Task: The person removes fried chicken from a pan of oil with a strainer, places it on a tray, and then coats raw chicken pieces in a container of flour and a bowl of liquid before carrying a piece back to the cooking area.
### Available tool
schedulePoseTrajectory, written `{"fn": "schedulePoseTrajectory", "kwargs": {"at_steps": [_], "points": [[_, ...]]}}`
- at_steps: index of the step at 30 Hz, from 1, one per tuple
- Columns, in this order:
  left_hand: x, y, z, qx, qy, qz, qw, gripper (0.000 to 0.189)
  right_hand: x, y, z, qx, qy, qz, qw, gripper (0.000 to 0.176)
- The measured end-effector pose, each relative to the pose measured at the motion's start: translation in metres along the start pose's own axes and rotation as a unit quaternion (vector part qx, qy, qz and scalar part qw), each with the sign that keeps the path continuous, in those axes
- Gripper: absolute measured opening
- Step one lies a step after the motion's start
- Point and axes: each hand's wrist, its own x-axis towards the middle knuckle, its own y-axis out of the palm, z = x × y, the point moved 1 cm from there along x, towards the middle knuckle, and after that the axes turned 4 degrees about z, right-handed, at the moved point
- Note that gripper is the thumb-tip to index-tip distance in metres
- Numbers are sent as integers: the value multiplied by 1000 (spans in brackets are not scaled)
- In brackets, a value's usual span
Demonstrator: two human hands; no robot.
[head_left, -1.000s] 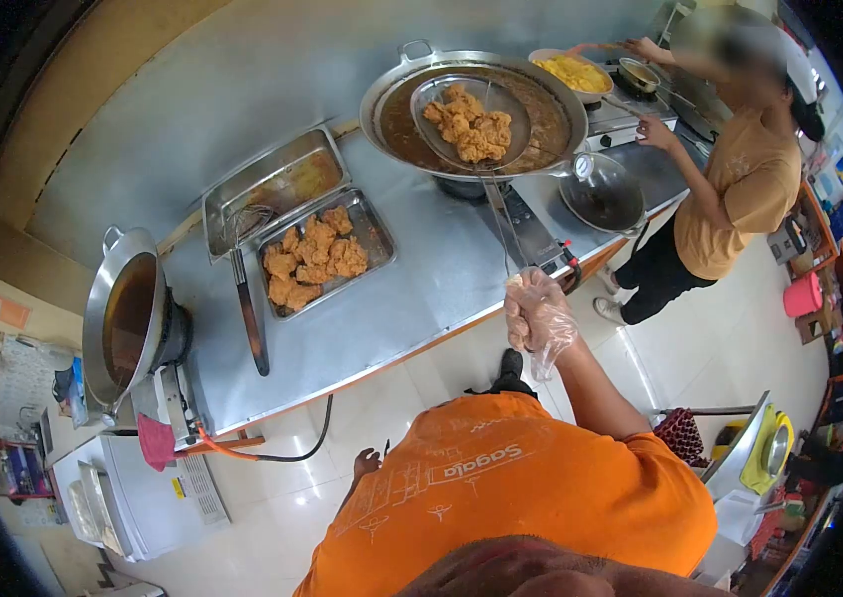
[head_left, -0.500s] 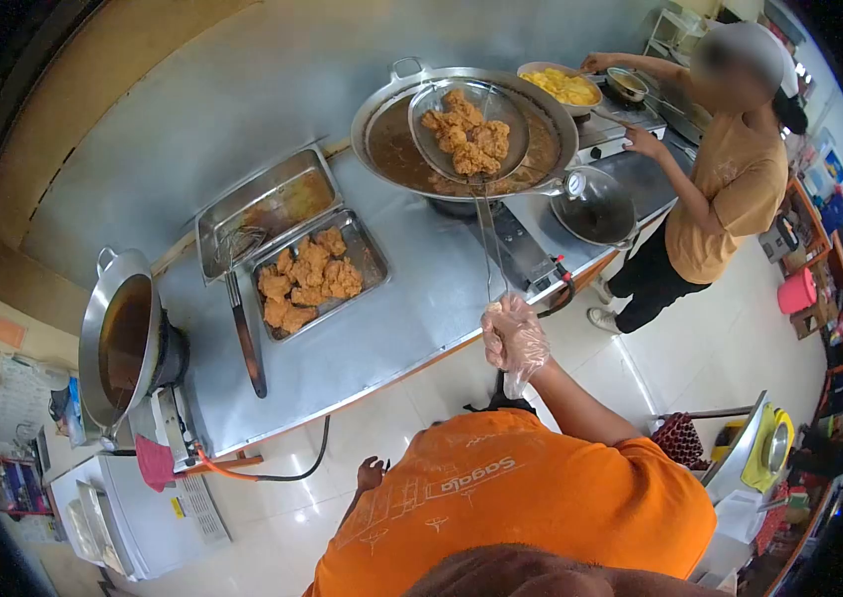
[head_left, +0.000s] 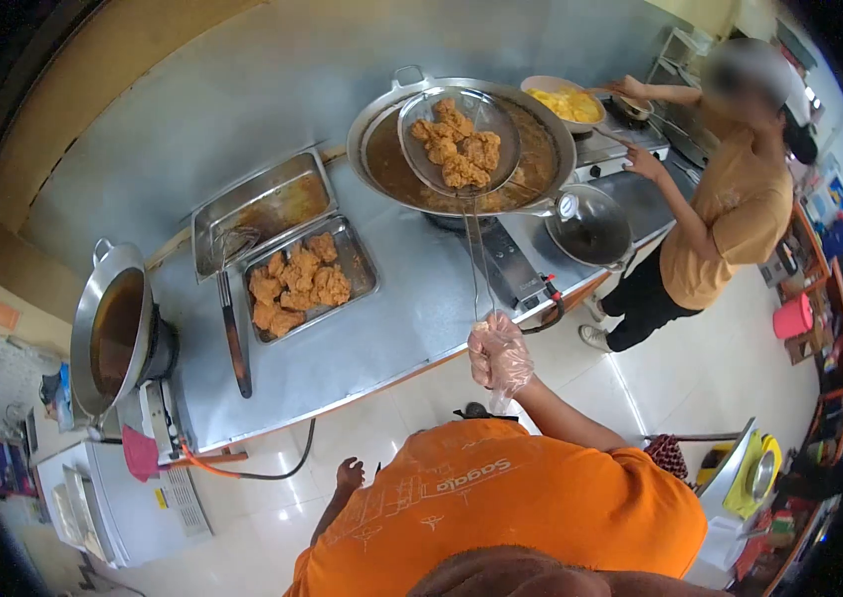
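Observation:
My right hand (head_left: 501, 356), in a clear plastic glove, is closed around the long wire handle of a strainer (head_left: 506, 149). Several pieces of brown fried chicken (head_left: 458, 144) lie in the strainer's mesh bowl, which is over a large wok (head_left: 358, 149) of frying oil. My left hand (head_left: 350, 473) hangs low by my side, away from the counter. Its fingers look loosely apart, with nothing visible in them. More fried chicken (head_left: 300, 284) fills part of a metal tray (head_left: 357, 264) left of the wok.
Behind that tray is an oily metal pan (head_left: 287, 204), with wooden-handled tongs (head_left: 233, 338) resting across its edge. A second wok (head_left: 93, 338) of oil stands at far left. At right, a co-worker (head_left: 735, 209) handles pans beside a bowl of yellow food (head_left: 565, 104). A dark pan (head_left: 590, 229) sits nearer.
The whole view has shifted slightly. My right hand and the strainer with the chicken have moved a little to the left, still over the wok. The co-worker's hands have moved slightly.

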Motion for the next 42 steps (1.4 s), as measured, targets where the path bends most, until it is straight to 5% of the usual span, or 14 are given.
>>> {"fn": "schedulePoseTrajectory", "kwargs": {"at_steps": [3,7,8,10,12,13,14,16,25,28,34,37,38,42], "points": [[5,15,-1,-105,-13,7,994,43,6,-10,1,4,5,16,1000,23],[-3,33,-22,57,80,2,995,45,11,-24,-1,88,24,67,994,23],[-1,38,-15,-25,-3,-20,999,44,11,-28,-2,103,32,76,991,22],[3,45,2,-73,11,-50,996,43,11,-33,0,92,43,76,992,22],[17,47,37,53,136,-48,988,42,11,-38,4,30,28,78,996,22],[11,47,33,79,48,-55,994,43,10,-40,6,-6,11,86,996,22],[0,46,29,124,132,-72,981,44,10,-42,7,-41,-7,93,995,22],[-19,53,8,-13,-53,-84,995,44,11,-49,9,-54,-6,99,994,22],[-30,53,20,7,-65,-119,991,39,3,-54,38,68,34,181,981,22],[-24,42,13,-2,-60,-118,991,39,-12,-36,69,-91,-8,114,989,25],[0,-14,37,-7,-8,-101,995,42,-37,53,90,-173,-18,-4,985,19],[9,-55,66,-43,-40,-91,994,42,-40,94,94,-268,-44,41,962,15],[14,-68,81,-38,-34,-94,994,42,-38,103,96,-218,-17,31,975,12],[35,-121,141,-60,-66,-105,991,43,-30,196,90,-374,40,1,927,8]]}}
